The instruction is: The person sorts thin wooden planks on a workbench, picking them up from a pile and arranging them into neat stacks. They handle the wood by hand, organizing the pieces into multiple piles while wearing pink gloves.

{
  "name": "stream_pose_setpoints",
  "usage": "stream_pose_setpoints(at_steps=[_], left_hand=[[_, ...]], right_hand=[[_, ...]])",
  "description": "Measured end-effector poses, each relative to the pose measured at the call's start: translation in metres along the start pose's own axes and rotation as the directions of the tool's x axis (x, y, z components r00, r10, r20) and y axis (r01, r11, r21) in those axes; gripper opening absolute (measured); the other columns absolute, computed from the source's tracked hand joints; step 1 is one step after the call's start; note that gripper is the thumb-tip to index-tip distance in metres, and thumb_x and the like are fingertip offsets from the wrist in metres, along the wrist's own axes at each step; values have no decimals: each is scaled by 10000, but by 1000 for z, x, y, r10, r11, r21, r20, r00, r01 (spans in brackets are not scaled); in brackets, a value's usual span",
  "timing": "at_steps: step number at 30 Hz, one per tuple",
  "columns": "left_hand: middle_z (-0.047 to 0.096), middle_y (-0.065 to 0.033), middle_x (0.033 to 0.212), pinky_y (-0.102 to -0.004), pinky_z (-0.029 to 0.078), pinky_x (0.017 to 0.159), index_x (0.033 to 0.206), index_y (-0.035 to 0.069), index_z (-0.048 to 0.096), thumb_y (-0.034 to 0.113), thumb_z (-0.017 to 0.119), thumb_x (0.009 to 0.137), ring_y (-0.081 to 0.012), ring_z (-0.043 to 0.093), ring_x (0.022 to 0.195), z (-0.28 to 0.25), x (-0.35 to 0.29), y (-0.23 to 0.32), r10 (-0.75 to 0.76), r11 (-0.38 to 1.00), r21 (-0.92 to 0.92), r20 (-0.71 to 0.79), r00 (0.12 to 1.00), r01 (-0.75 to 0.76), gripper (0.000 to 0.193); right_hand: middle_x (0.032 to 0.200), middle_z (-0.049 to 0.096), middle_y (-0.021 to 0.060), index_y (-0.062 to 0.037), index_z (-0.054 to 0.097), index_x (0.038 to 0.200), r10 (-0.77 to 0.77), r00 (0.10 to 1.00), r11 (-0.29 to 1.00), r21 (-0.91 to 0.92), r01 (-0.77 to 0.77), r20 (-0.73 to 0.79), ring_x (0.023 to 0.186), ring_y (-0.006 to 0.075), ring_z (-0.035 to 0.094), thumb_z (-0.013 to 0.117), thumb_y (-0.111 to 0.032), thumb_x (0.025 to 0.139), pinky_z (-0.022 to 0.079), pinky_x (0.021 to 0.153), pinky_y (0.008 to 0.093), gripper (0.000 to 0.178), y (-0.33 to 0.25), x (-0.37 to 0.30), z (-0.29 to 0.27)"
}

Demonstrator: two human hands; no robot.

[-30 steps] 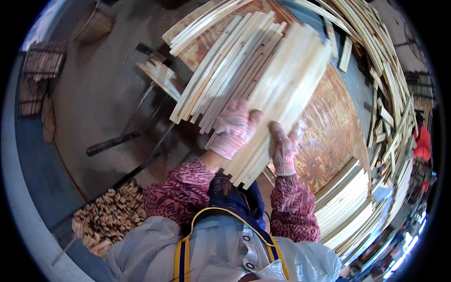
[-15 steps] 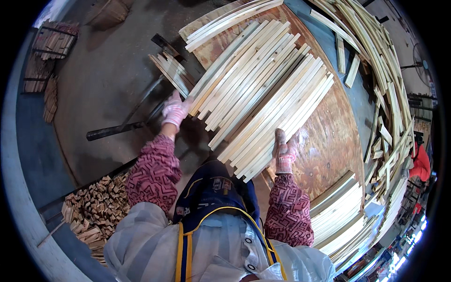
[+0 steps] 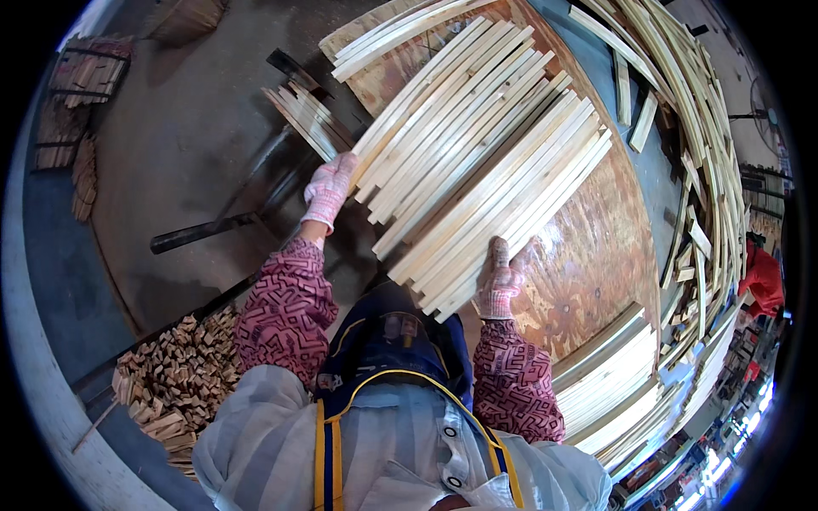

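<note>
A broad row of pale wooden strips (image 3: 443, 128) lies slanted in front of me, its near ends uneven and one darker gap running through it. My left hand (image 3: 331, 189), in a pink-and-white knit glove, grips the outer left strip near its close end. Along the right edge of the row, my gloved right hand (image 3: 501, 285) presses in with a thumb or finger up against the outer strip. Some of its fingers are blurred or hidden. Between them the two hands hold the row from both sides. Beneath the strips is a worn plywood board (image 3: 588, 247).
More strips lie at the board's far edge (image 3: 400, 38) and near right (image 3: 609, 375). Long strips pile up (image 3: 711, 145) along the right. Short offcuts (image 3: 179, 375) fill the lower left. A dark metal stand (image 3: 204, 234) is left of my hand. A person in red (image 3: 763, 277) is far right.
My left hand has moved right and slightly up against the row. The left strips have been pushed closer together, and the row's near ends have shifted slightly left. My right hand has shifted slightly left.
</note>
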State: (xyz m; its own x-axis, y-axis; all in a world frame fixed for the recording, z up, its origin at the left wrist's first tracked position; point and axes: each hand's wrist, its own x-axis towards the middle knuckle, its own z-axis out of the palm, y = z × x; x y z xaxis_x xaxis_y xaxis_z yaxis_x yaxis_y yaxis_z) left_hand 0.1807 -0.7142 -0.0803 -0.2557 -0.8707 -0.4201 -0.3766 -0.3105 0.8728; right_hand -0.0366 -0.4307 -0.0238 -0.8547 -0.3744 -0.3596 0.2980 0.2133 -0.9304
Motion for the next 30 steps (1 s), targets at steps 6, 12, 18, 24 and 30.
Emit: stream_pose_setpoints(at_steps=[6, 12, 18, 24, 30], left_hand=[[664, -112, 1172, -361, 453, 958, 1228, 81, 631, 494, 636, 898, -282, 587, 1107, -14, 9, 54, 196, 754, 652, -112, 974, -77, 528], [518, -153, 1374, -410, 420, 1008, 1384, 27, 447, 491, 674, 860, -308, 519, 1191, 16, -101, 8, 54, 943, 318, -449, 892, 103, 735], [486, -164, 1421, -341, 314, 1132, 1450, 24, 373, 376, 651, 866, -252, 468, 1299, 54, -164, -30, -279, 827, 562, 448, 849, -25, 737], [498, -211, 1388, -390, 289, 1174, 1407, 41, 436, 260, 659, 784, -367, 438, 1324, 60, -162, -63, 370, 822, 297, 371, 852, -486, 697], [449, -208, 1431, -424, 394, 1095, 1420, 68, 434, 261, 667, 816, -395, 453, 1300, 78, -170, -63, 368, 403, 580, 606, 705, -708, 676]], right_hand=[[1562, 230, 255, -61, 191, 1550, -157, 987, 918, -374, 132, -36, 1421, 378, 288, 663, -492, 878, 263, 1153, 377, 927, 21, 5, 14], [1533, 266, 282, 70, 185, 1505, -126, 986, 909, -384, 160, 112, 1420, 405, 269, 611, -457, 918, 253, 1150, 407, 897, -9, 4, 0], [1534, 277, 266, 32, 206, 1517, -171, 972, 896, -384, 222, 165, 1421, 381, 278, 572, -383, 964, 240, 1159, 398, 782, 0, 10, -13], [1544, 280, 244, -5, 204, 1532, -112, 979, 946, -284, 158, 173, 1429, 360, 278, 561, -335, 980, 239, 1164, 387, 735, -8, 5, -15], [1472, 393, 217, -25, 198, 1542, -137, 982, 936, -308, 170, 127, 1328, 280, 407, 584, -309, 981, 365, 1078, 342, 739, 9, 14, -31]])
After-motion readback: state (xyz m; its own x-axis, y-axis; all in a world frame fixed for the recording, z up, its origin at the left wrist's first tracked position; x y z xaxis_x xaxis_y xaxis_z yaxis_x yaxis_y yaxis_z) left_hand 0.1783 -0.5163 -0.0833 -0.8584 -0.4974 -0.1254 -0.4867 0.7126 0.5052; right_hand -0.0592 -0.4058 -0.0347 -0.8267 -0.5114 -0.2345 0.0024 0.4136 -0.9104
